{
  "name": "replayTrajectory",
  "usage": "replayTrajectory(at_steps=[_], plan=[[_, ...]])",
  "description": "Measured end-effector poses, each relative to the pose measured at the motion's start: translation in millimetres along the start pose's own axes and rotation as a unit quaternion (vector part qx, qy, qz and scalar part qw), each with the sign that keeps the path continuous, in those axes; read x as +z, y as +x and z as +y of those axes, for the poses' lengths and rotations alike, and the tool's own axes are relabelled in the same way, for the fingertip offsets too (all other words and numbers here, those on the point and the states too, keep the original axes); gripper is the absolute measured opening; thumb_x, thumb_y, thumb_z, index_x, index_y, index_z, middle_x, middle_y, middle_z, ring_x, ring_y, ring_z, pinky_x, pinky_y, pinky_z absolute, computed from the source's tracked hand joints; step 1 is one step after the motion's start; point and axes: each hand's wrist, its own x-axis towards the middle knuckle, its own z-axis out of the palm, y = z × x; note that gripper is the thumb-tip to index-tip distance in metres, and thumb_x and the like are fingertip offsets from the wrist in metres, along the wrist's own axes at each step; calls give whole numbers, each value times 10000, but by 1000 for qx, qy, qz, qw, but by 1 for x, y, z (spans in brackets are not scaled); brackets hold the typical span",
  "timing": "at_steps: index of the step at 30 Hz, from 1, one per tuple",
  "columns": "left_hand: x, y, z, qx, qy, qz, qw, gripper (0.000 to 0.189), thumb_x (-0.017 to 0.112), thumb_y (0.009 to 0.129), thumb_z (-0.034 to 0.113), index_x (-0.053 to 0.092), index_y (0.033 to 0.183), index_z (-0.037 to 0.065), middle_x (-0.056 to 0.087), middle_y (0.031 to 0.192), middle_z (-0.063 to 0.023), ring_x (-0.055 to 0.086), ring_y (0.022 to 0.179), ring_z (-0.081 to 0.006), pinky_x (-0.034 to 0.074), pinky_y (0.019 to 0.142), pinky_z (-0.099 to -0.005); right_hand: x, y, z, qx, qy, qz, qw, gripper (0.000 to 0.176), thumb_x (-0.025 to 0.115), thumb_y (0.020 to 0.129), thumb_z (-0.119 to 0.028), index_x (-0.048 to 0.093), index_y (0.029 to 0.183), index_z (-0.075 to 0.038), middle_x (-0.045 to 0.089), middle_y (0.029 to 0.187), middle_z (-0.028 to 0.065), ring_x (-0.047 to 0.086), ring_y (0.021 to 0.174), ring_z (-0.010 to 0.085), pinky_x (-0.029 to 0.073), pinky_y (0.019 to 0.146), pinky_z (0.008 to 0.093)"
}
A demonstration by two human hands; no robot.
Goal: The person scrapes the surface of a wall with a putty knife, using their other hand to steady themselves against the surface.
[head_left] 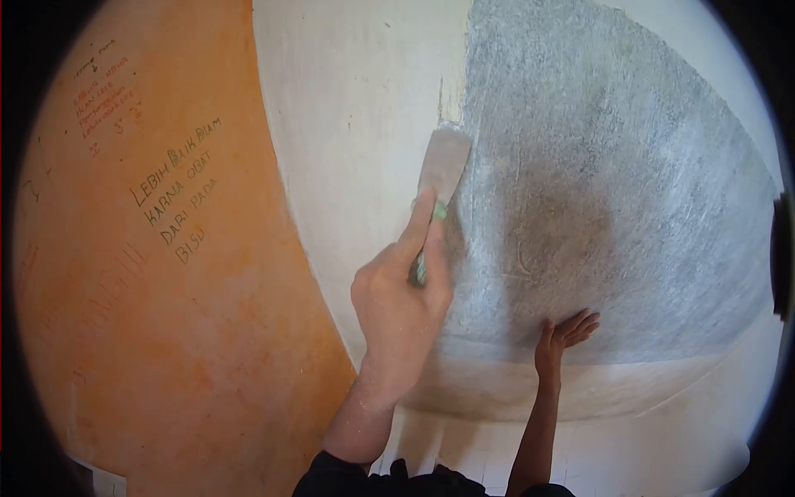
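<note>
My left hand (402, 286) grips a putty knife by its green handle (421, 267), index finger stretched along the base of the blade. The metal blade (445, 157) points upward against the wall. Its tip meets a bit of whitish flaking coating (451, 126) at the border between the cream paint (356, 108) and the rough grey patch (613, 149). Lower and to the right, my right hand (567, 331) rests against the lower part of the grey patch, with fingers extended and nothing in it.
To the left is an orange wall section (224, 348) carrying handwritten words (178, 190). Below the grey patch runs a cream band (580, 388), with white tiles (464, 447) lower down. A dark object (781, 257) sits at the right edge.
</note>
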Motion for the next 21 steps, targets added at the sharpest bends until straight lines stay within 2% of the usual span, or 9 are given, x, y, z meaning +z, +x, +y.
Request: replayTrajectory(at_steps=[5,7,10,12,13,16,18,19,21], plan=[[8,-3,13,-1,22,1,1000,330,631,953,100,670,1278,55,529,520,-129,458,432,-129,370,455,-299,2,0,7,-5,1,0,1000,885,326,1027,-578,-150,1563,-59,-241,1618,205,-273,1469,420,-163,1142,608],[9,6,19,-5,37,14,999,328,624,959,101,668,1281,55,543,526,-131,466,442,-117,373,459,-292,-2,4,5,-6,4,-21,1000,906,345,1029,-553,-166,1543,-10,-266,1591,259,-286,1448,465,-172,1135,615],[2,-5,11,-41,9,-8,999,324,608,973,108,661,1286,47,561,539,-136,465,460,-89,367,456,-287,-7,4,-2,-8,13,-30,999,910,344,1026,-563,-170,1546,-20,-270,1588,262,-290,1443,473,-175,1127,628],[10,-17,-1,53,-17,28,998,323,593,982,121,655,1287,35,557,534,-134,447,464,-70,358,451,-289,-3,5,4,-14,17,-25,999,917,346,1021,-572,-170,1547,-26,-273,1587,262,-293,1443,469,-177,1127,626],[15,-11,2,58,-16,29,998,323,593,982,121,655,1287,35,557,534,-134,447,464,-70,358,451,-289,-1,4,6,-12,14,-23,1000,924,349,1017,-581,-170,1548,-31,-276,1586,262,-297,1443,466,-179,1128,623],[26,24,28,-13,-30,38,999,329,581,988,127,646,1293,23,554,532,-132,432,464,-59,349,447,-294,-5,3,6,-14,21,-40,999,937,348,1012,-594,-171,1547,-27,-284,1582,263,-306,1440,461,-184,1126,623],[23,55,53,-23,-27,8,999,329,576,1008,140,633,1292,-15,747,1023,-119,490,648,-18,416,548,-212,-8,3,8,-10,24,-45,999,950,349,1006,-604,-173,1544,-21,-287,1580,264,-310,1437,464,-187,1125,624],[25,54,50,17,-26,40,999,350,572,993,123,622,1330,40,566,538,-135,438,492,-32,341,450,-289,-5,4,6,-1,31,-49,998,963,350,1001,-615,-175,1541,-14,-290,1579,265,-313,1434,466,-190,1123,624],[22,32,35,14,1,34,999,348,573,995,130,624,1329,43,543,535,-134,430,503,-30,343,453,-283,-5,3,4,4,36,-56,998,974,354,996,-619,-180,1537,-9,-293,1577,267,-317,1432,469,-192,1123,623]])
